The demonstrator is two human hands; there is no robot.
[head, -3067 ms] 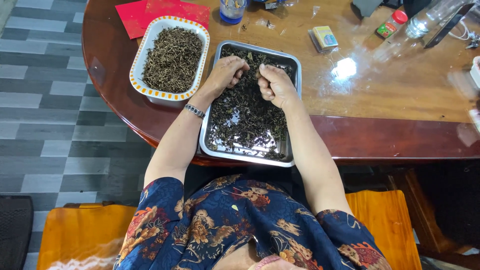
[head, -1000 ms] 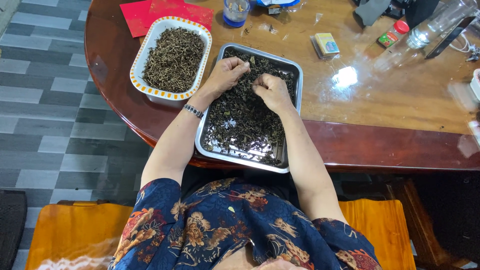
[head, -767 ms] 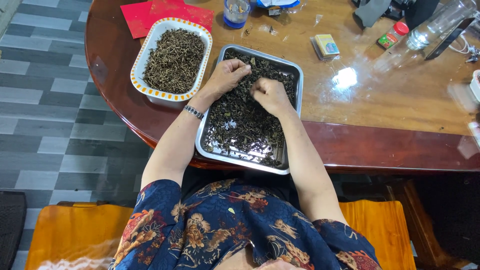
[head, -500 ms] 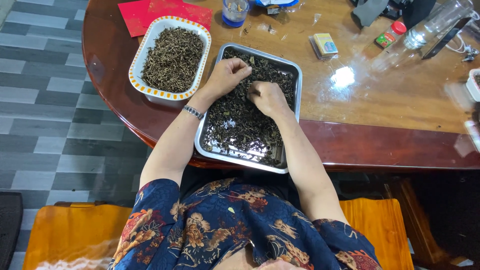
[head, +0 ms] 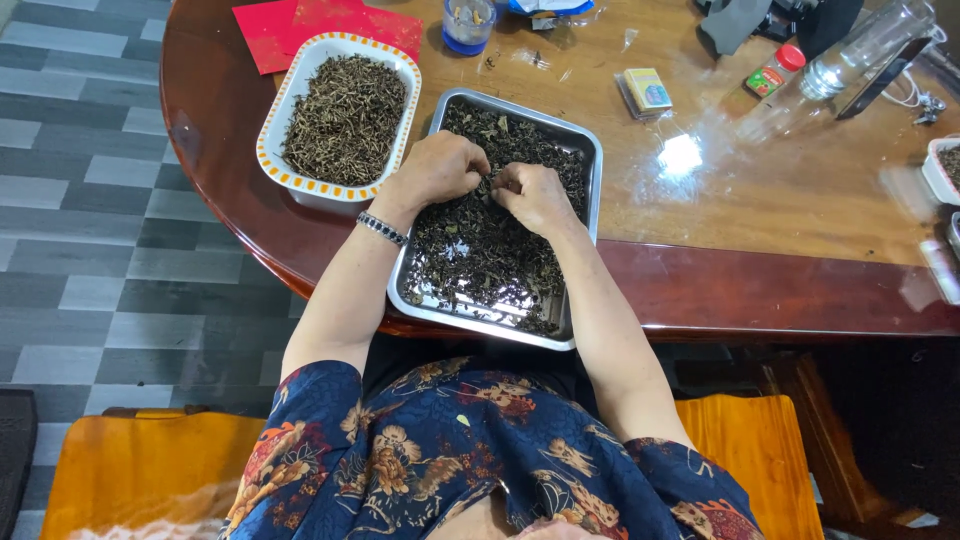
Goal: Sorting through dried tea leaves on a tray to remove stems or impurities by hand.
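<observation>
A metal tray point(head: 592, 160) of dark dried leaves point(head: 480, 255) lies at the table's near edge. My left hand point(head: 436, 168) and my right hand point(head: 533, 194) rest close together in the leaves at the tray's upper middle, fingers curled and pinching at leaves between them. A bracelet sits on my left wrist. To the left stands a white oval dish point(head: 280, 110) with an orange-patterned rim, filled with brown dried stems point(head: 346, 104).
On the glossy wooden table point(head: 780, 190): red paper point(head: 270, 22), a blue-based cup point(head: 467, 22), a small yellow box point(head: 648, 90), a red-capped jar point(head: 771, 72), a clear bottle point(head: 850, 45). An orange wooden seat point(head: 150, 470) is under me.
My left hand has slid down from the tray's far edge toward me, and both hands have come together in the tray's middle.
</observation>
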